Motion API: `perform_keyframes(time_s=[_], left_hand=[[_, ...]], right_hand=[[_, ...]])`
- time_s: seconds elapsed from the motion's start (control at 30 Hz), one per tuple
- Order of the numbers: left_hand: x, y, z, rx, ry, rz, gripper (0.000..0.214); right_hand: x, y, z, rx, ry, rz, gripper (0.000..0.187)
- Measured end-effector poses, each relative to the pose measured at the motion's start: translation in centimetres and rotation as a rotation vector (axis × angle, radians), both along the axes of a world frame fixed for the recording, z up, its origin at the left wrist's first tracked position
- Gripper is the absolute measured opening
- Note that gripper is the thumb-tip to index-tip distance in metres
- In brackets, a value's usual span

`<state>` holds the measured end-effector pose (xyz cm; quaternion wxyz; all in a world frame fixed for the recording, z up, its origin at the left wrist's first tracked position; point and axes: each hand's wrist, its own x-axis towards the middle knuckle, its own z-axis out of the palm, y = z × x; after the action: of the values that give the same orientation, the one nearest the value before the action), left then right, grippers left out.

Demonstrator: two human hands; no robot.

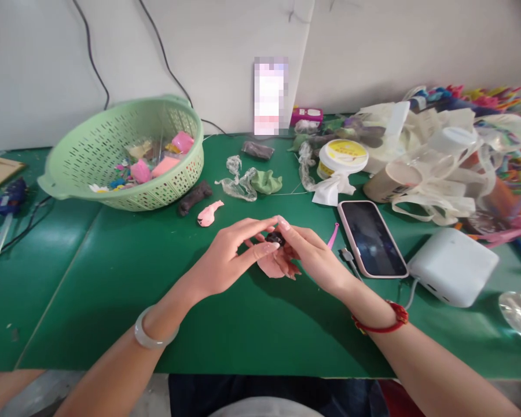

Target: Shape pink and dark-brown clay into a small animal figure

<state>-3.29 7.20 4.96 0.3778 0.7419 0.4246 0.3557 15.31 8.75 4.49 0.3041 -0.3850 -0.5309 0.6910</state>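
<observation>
My left hand (pixel 232 255) and my right hand (pixel 315 258) meet over the green table, their fingertips closed around a small shiny black piece (pixel 274 238). Its exact kind does not show. Below the black piece, a flat pink piece (pixel 271 267) that looks like modelling clay is partly covered by my right fingers. Left of my hands lie a pink lump of clay (pixel 209 214) with a narrow tail and a dark grey lump of clay (pixel 195 198). A thin pink-purple tool (pixel 333 236) lies just beyond my right hand.
A green basket (pixel 125 124) holding colourful pieces stands at back left. A glue gun (pixel 6 202) lies far left. Right are a phone (pixel 373 238), a white charger box (pixel 454 266), a tub (pixel 342 157) and plastic bags. A lit screen (pixel 269 95) stands behind.
</observation>
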Motion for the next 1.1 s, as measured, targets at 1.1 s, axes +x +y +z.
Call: perform_keyframes(time_s=[1.1], left_hand=[[-7.5, 3.7, -0.3, 0.564, 0.440, 0.752, 0.015]], right_hand=[[1.9, 0.8, 1.5, 0.190, -0.013, -0.342, 0.042]])
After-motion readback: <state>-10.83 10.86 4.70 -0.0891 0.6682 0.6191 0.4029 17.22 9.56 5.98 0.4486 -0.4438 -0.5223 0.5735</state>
